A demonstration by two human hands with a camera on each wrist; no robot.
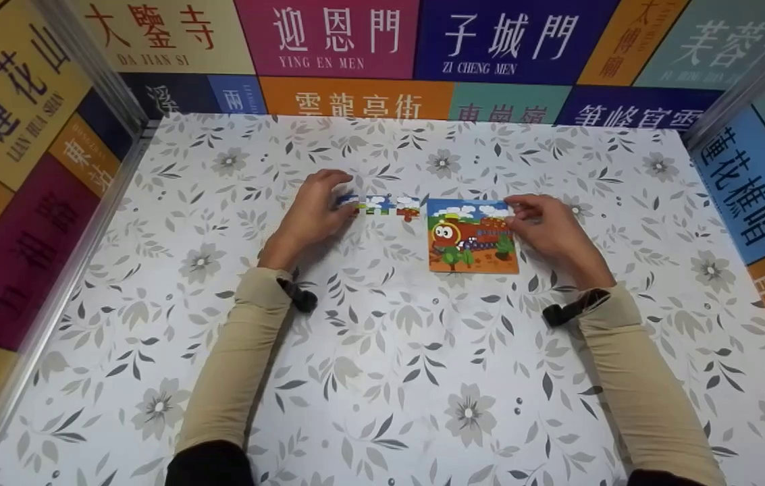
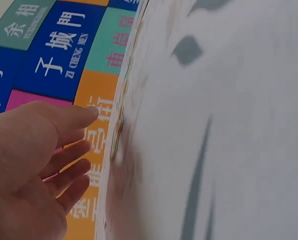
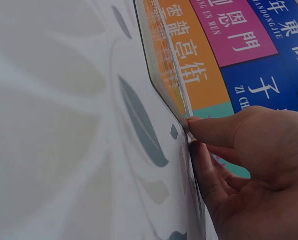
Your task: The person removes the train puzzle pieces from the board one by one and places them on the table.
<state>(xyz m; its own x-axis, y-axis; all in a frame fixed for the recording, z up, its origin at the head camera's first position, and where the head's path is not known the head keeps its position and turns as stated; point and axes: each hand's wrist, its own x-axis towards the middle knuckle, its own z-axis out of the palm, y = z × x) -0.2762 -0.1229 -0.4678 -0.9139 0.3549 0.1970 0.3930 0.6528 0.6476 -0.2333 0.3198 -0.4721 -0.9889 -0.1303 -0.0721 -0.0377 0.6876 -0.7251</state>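
The left hand (image 1: 313, 210), fingers loose, risked brushing puzzle pieces (image 1: 408, 203) askew, while the right hand (image 1: 551, 228) pinched the picture board (image 1: 474, 237).

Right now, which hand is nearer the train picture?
Right. The right hand pinches the train picture at its far right corner; the left hand is left of it, at the puzzle pieces.
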